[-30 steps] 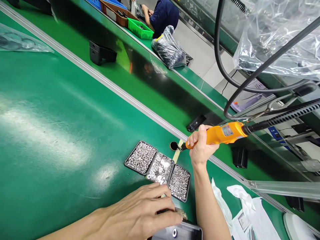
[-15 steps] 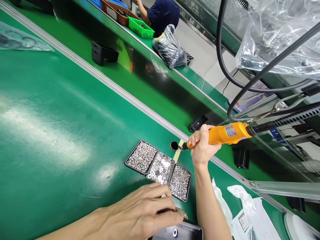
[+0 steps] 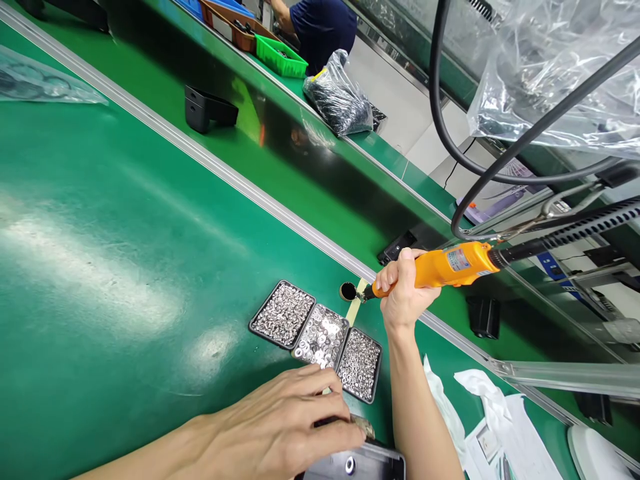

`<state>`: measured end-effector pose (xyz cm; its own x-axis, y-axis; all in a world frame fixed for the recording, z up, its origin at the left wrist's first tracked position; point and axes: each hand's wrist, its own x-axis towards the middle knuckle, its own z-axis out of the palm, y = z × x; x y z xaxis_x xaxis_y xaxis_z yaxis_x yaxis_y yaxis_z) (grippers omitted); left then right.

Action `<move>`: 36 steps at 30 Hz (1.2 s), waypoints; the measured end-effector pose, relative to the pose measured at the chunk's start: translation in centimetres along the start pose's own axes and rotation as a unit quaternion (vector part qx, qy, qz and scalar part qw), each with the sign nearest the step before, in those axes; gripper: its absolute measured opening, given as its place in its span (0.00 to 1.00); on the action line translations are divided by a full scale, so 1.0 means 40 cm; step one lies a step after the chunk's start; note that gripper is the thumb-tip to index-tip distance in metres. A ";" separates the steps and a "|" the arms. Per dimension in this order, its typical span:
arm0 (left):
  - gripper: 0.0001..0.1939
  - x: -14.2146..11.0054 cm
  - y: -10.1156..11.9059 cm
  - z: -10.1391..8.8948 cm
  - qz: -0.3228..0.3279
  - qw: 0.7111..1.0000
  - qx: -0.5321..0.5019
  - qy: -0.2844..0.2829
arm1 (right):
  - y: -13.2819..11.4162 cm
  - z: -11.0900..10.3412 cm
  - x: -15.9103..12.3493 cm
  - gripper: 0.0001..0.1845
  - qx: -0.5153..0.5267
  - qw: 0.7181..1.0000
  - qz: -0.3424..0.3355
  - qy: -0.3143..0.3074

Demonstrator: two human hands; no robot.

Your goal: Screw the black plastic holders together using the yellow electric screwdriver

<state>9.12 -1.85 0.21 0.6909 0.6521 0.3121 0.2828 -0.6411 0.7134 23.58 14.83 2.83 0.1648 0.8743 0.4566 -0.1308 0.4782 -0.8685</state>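
Observation:
My right hand (image 3: pixel 406 290) is wrapped round an orange electric screwdriver (image 3: pixel 450 265), its tip pointing left beside a small round black-filled pot (image 3: pixel 348 291) on the bench. At the bottom, my left hand (image 3: pixel 295 420) grips a black plastic housing (image 3: pixel 370 465) with a ringed hole; the fingers hide part of it, and the frame cuts it off. Between the hands lie three black trays side by side: one of small screws (image 3: pixel 283 313), one of flat washers (image 3: pixel 320 337), and one of small metal rings or washers (image 3: pixel 360 365).
Black housings, one upper left (image 3: pixel 210 109), stand on the green strip behind the metal rail (image 3: pixel 225 175). White cloths and papers (image 3: pixel 520 427) lie at right. A thick black cable (image 3: pixel 525 143) loops overhead. Beyond are a green basket (image 3: pixel 281 57), a plastic bag (image 3: pixel 340 93) and a person in dark blue (image 3: pixel 325 30).
Almost nothing differs. The screwdriver's rear end has shifted very slightly left, with my right hand still on it; my left hand keeps its place on the housing.

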 end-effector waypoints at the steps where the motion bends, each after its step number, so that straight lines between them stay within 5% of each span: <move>1: 0.22 0.000 0.000 0.001 -0.001 1.000 0.001 0.003 | 0.000 0.000 0.000 0.17 0.004 1.000 0.000 -0.001; 13: 0.24 -0.005 -0.005 0.012 0.003 1.000 -0.013 0.019 | -0.016 -0.002 -0.004 0.17 -0.005 1.000 0.018 0.002; 20: 0.34 -0.012 -0.014 0.033 0.021 0.998 -0.027 0.048 | -0.177 -0.033 -0.036 0.15 0.004 0.999 0.032 -0.009; 27: 0.31 -0.008 -0.008 0.022 0.019 0.998 -0.039 0.047 | -0.373 -0.094 -0.132 0.11 0.020 0.993 0.102 -0.054; 36: 0.32 -0.016 -0.018 0.031 0.029 0.998 -0.016 0.044 | -0.398 -0.104 -0.295 0.06 0.011 0.991 0.102 -0.085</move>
<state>9.29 -2.31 -1.30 0.6446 0.6476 0.4062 0.2209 -0.6665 0.7120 27.80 -3.46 10.47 -0.0343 0.9536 0.2990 -0.1659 0.2896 -0.9427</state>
